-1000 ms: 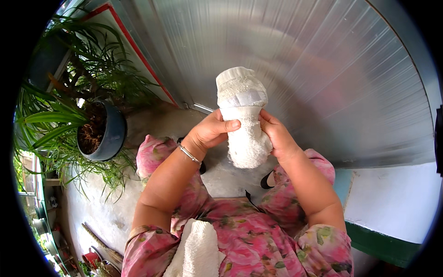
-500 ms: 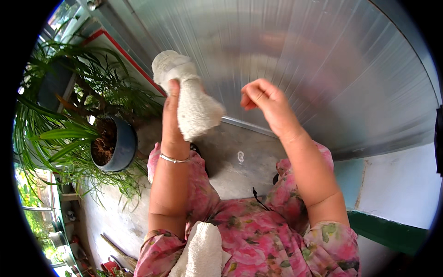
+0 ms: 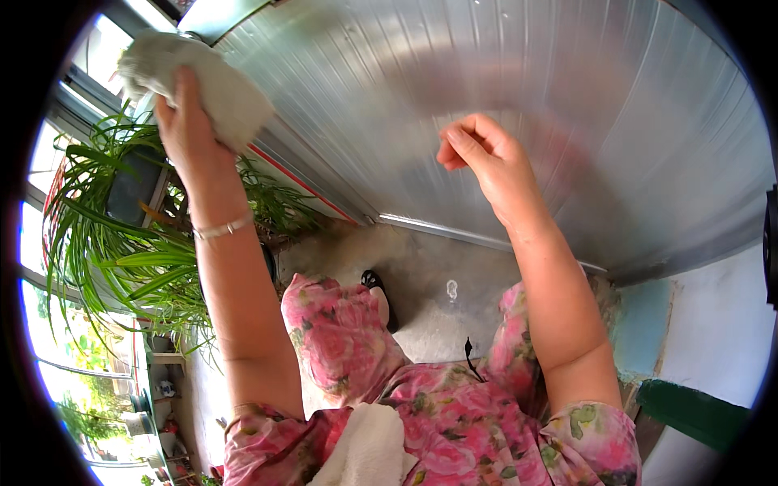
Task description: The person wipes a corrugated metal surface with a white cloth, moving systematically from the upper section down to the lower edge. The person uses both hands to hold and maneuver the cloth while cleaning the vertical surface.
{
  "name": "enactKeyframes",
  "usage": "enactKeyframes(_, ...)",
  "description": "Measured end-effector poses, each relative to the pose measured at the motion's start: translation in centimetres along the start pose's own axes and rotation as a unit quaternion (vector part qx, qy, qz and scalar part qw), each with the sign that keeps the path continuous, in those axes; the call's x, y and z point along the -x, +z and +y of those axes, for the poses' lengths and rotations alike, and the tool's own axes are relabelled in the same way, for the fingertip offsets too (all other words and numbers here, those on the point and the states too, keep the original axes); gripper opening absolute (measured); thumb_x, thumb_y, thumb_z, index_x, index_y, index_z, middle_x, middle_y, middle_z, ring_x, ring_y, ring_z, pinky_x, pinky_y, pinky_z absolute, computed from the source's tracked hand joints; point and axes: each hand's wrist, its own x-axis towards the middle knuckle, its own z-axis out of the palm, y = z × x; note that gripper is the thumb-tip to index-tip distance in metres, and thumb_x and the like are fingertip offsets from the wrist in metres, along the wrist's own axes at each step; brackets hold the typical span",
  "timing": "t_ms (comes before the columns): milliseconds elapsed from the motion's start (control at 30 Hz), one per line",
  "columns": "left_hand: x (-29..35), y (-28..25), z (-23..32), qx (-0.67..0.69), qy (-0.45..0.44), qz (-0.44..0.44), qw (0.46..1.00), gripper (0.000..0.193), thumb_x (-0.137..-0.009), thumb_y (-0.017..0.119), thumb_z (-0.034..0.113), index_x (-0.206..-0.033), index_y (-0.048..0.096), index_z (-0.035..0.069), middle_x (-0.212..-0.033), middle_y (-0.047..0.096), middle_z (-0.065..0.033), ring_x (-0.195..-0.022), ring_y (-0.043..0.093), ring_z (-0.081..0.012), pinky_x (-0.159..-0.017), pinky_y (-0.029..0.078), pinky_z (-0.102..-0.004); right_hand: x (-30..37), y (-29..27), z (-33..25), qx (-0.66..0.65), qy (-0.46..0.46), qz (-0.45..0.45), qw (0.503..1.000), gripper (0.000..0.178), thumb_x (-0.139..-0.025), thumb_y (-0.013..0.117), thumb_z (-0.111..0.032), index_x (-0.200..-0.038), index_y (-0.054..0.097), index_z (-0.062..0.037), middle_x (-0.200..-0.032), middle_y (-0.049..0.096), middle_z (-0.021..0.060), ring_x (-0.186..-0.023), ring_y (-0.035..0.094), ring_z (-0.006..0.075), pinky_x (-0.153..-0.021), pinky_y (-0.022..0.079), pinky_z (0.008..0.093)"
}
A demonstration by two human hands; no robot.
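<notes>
Toward the upper left rim: a bundled white cloth [image 3: 241,101], fluffy and towel-like, is raised in the left hand [image 3: 198,142]; blur softens its outline, and its folds are hard to read.
Left grip: the digits close around the cloth, one lying along its near face; those behind are partly hidden.
Left wrist: a thin, silvery, rounded bangle [image 3: 224,228].
Right hand [image 3: 484,154]: raised at centre right, well apart from the cloth, fingers curled narrowly inward with the thumb against them; whether anything small sits inside, I cannot tell.
Panel behind: a large, ribbed, silver-grey sheet [image 3: 567,162] with a dull sheen and blurred pinkish reflections.
Plants: long, narrow, arching green leaves [image 3: 89,194], partly covered by the left forearm; a dark blue-grey pot [image 3: 134,186] shows only in part.
Lap: a second white cloth [image 3: 365,445], soft and nubby, is cut off by the lower edge, lying against pink floral clothing [image 3: 470,429].
Floor: smooth grey concrete [image 3: 425,263], bearing a pale ring-shaped mark [image 3: 452,290]; one black openwork shoe [image 3: 373,281] peeks out past the knee, partly hidden.
</notes>
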Motion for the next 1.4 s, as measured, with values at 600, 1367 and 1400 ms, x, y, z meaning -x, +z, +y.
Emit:
enactKeyframes(600, 12.6, 1.6, -20.6, -0.323, -0.069, 0.165, 0.929, 0.056, -0.095, 0.047, 0.023, -0.136, 0.028, -0.009, -0.121, 0.037, -0.0317, -0.11, 0.044, -0.045, -0.094, 0.038, -0.0484, 1.7, -2.3, -2.3, 0.059, -0.031, -0.003, 0.998, 0.013, -0.094, 0.055, -0.012, -0.096, 0.059, -0.0003, -0.078, 0.061, 0.0039, -0.073, 0.057, 0.0092, -0.069, 0.047, 0.0235)
enactKeyframes(1367, 35.7, -5.2, -42.9, 0.174, -0.653, 0.319, 0.664, 0.046, -0.096, 0.046, 0.017, -0.136, 0.031, 0.001, -0.125, 0.051, -0.0148, -0.107, 0.058, -0.0302, -0.089, 0.051, -0.0441, 2.2, 0.4, 0.5, 0.116, 0.049, -0.068, 0.99, 0.01, -0.093, 0.055, -0.008, -0.094, 0.056, 0.0018, -0.079, 0.061, 0.0094, -0.072, 0.056, 0.0127, -0.066, 0.045, 0.025)
enactKeyframes(1400, 35.6, -5.0, -42.8, 0.172, -0.637, 0.319, 0.681, 0.045, -0.096, 0.046, 0.017, -0.136, 0.032, 0.001, -0.124, 0.051, -0.0148, -0.107, 0.058, -0.0301, -0.088, 0.051, -0.0437, 2.2, 0.5, 0.6, 0.113, 0.053, -0.071, 0.99, 0.01, -0.094, 0.054, -0.007, -0.095, 0.056, 0.0024, -0.08, 0.061, 0.0087, -0.073, 0.057, 0.0123, -0.068, 0.046, 0.0252)
